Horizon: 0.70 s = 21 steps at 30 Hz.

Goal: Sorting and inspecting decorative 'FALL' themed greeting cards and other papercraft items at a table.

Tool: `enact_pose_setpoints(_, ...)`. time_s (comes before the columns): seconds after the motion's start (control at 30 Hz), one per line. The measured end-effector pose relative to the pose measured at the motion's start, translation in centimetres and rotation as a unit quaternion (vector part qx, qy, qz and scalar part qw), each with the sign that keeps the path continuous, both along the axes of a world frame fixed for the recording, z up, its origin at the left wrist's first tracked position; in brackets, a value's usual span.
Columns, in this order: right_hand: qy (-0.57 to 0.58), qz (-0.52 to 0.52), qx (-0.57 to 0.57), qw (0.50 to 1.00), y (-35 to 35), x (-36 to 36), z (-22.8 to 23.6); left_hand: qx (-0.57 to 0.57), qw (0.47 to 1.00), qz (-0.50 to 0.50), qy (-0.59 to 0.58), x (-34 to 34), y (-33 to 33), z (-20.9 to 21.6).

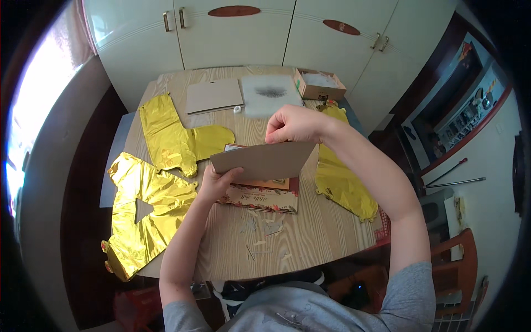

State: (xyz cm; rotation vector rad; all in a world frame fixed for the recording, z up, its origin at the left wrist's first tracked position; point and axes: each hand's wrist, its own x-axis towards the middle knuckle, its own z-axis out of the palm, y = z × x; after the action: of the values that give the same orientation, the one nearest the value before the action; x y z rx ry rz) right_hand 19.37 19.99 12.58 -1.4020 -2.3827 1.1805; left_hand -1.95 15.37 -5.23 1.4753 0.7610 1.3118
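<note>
Brown cardboard sheet point(263, 161) is up in the middle of the frame in the head view, tipped so one flat side shows. The left hand point(217, 181) pinches its left end, with the thumb flat on the front. The right hand point(296, 123) is at the top edge, nearly closed, with its fingers curled in and the thumb close to them. I can't tell if it has hold of the edge or of something small.

Just below the sheet, and partly hidden by it, is a flat cream and red thing with leaves on it point(260, 200). It sits on the wood-look tabletop point(326, 235). Little grey scraps point(272, 227) lie near it, lower down in the middle.

Shiny gold foil shapes lie around. One like a bent L point(168, 135) is at the upper left, one with a hole point(126, 180) is at the lower left, and a long one point(343, 185) is on the right. At the top are a grey-brown board point(214, 97), a small white roll point(238, 109), a pale sheet with a dark smudge point(272, 95) and an open box point(323, 92) with white stuff inside.
</note>
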Motion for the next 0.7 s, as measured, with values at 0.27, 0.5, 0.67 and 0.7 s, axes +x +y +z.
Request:
enact_pose_setpoints(0.27, -0.068, 0.156, 0.718, 0.675, -4.8, 0.0, -4.1, 0.023, 1.000, 0.010, 0.011, -0.6, 0.1, -0.6)
enact_pose_setpoints(0.5, -0.107, 0.163, 0.781, 0.593, -4.7, 0.5, -4.8, -0.004, 1.000, 0.008, 0.014, -0.3, 0.0, -0.2)
enact_pose_setpoints(0.67, -0.033, 0.100, 0.629, 0.770, -4.1, -0.3, -3.4, 0.039, 0.999, 0.027, 0.027, -0.6, 0.2, -0.5)
enact_pose_setpoints(0.7, -0.031, 0.095, 0.561, 0.822, -4.0, -0.6, -2.8, 0.042, 0.998, 0.029, 0.035, -0.8, 0.1, -0.5)
